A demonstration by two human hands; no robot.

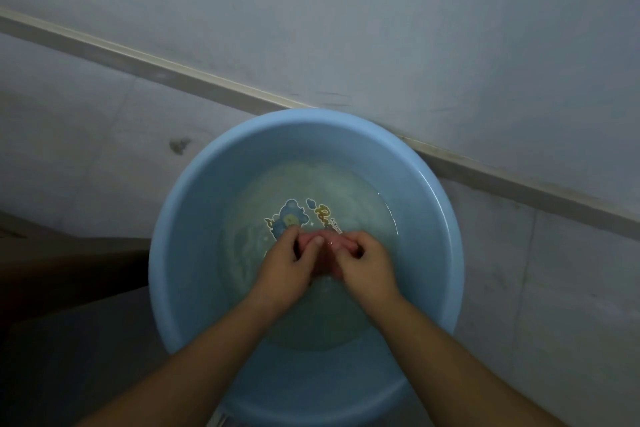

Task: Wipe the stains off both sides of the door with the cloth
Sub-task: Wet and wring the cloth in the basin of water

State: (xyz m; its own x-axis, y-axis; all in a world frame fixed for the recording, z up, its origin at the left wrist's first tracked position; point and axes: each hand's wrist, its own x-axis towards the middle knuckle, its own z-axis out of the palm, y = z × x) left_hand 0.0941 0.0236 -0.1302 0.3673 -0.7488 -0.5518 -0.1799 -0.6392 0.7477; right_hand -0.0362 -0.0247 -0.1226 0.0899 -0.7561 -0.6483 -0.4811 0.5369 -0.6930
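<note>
Grey tiled floor meets a pale wall along a cream skirting strip, dimly lit, with a round blue plastic basin standing just beside the strip. Shallow cloudy water covers its cartoon print. Left hand and right hand meet there, fingers curled tight around a small pinkish cloth, mostly hidden between them.

The head camera looks steeply down, close over a blue basin by the wall.
</note>
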